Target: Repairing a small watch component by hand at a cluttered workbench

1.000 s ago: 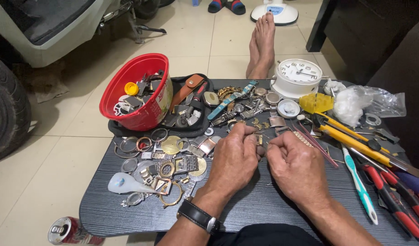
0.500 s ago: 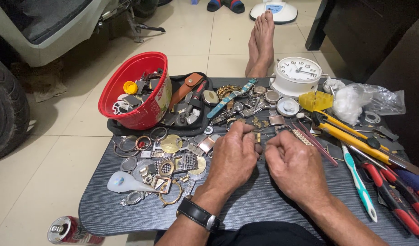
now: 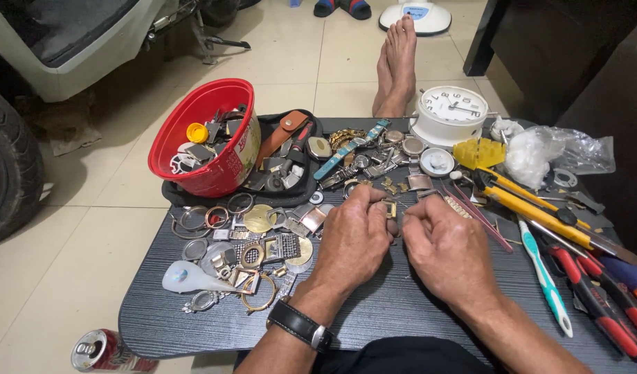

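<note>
My left hand [image 3: 353, 239] and my right hand [image 3: 449, 246] meet over the middle of a low dark table [image 3: 388, 312]. Between their fingertips they pinch a small gold-coloured watch part [image 3: 390, 208]; most of it is hidden by the fingers. A black wristwatch [image 3: 299, 324] sits on my left wrist. Just left of the hands lies a scatter of watch cases, rings and metal bits [image 3: 253, 239]. Beyond the hands are loose watches and bands [image 3: 363, 156].
A red bowl [image 3: 208, 138] of parts leans on a black tray [image 3: 263, 173] at the back left. A white alarm clock [image 3: 449, 114] stands behind. Screwdrivers, pliers [image 3: 595, 305] and a toothbrush [image 3: 543, 277] lie right. A drink can [image 3: 100, 352] and bare feet [image 3: 396, 62] are on the floor.
Both hands have stayed in place over the table, with only slight finger movement on the small part. Nothing else has shifted.
</note>
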